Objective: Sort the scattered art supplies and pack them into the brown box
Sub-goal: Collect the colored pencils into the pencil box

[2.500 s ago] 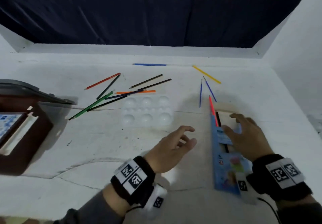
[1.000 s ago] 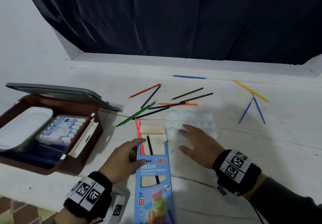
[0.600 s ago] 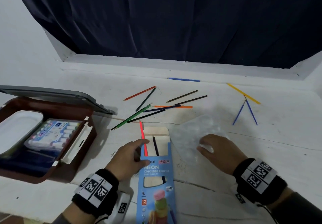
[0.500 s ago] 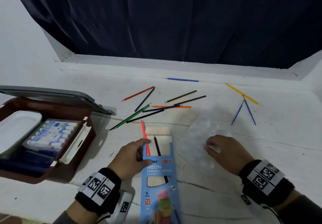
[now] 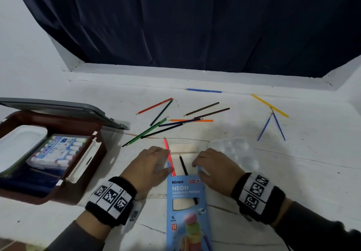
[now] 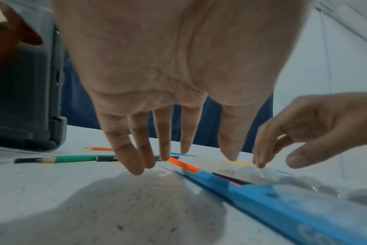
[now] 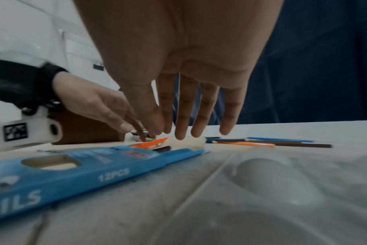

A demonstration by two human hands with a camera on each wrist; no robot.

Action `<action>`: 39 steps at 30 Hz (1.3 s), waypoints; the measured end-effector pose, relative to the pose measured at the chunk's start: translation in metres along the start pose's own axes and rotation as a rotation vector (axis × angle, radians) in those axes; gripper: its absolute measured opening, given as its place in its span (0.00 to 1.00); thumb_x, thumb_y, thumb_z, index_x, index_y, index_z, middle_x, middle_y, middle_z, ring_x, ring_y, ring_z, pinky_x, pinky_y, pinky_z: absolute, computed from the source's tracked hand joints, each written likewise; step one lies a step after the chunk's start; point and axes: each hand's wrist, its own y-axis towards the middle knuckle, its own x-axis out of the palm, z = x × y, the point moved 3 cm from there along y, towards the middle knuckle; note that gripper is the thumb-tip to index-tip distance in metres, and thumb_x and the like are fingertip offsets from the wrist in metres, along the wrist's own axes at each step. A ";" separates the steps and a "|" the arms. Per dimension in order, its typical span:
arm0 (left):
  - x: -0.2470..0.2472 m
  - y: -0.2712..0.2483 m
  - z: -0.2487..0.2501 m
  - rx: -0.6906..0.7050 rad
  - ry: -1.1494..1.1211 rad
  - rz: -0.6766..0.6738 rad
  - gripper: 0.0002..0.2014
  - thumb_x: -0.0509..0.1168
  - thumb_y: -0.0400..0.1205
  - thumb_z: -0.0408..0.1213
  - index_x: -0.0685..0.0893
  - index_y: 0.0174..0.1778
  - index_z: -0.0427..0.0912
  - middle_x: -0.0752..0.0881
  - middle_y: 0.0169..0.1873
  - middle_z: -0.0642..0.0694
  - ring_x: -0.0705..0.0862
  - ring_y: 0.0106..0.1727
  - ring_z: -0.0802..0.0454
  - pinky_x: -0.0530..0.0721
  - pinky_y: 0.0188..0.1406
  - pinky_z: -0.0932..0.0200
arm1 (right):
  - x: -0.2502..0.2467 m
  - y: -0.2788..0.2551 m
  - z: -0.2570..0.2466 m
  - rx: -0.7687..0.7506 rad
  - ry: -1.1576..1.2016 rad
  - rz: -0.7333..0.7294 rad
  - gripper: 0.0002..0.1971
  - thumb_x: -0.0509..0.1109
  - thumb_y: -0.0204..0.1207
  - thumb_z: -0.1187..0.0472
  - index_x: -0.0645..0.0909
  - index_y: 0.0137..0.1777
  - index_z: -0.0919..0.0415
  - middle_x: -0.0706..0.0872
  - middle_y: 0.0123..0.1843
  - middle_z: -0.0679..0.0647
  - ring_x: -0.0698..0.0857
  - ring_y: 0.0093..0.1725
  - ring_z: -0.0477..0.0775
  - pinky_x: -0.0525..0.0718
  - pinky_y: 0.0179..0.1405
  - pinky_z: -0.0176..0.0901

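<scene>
The biggest change is the right hand point(image 5: 214, 169): half a second ago it lay on the clear paint palette point(image 5: 234, 151), and it has now left the palette on the tabletop point(image 5: 312, 182) and come across to the right edge of the blue pencil box point(image 5: 187, 202), fingers relaxed and gripping nothing. The left hand point(image 5: 146, 166), also with loose straight fingers, stays at the box's left edge beside the neon-red pencil point(image 5: 169, 158) that pokes from the open flap. Both hands at the box mouth suggest the palette is set aside and that the pencil sleeve will be steadied for filling. The brown box point(image 5: 58, 182) sits open at the left, holding a marker pack point(image 5: 56, 151) and a white tray. Loose pencils point(image 5: 156, 131) remain scattered beyond, well apart from it. Whether the fingertips actually press the cardboard is hard to tell; the wrist views are blurred, and the pencil box runs off the bottom edge.
</scene>
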 end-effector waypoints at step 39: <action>0.009 0.022 -0.013 0.155 0.283 -0.313 0.49 0.46 0.72 0.77 0.49 0.88 0.56 0.46 0.87 0.60 0.48 0.87 0.60 0.53 0.80 0.48 | 0.025 0.056 -0.020 0.096 -0.291 -0.132 0.33 0.64 0.80 0.39 0.73 0.75 0.63 0.71 0.77 0.59 0.69 0.75 0.62 0.74 0.71 0.58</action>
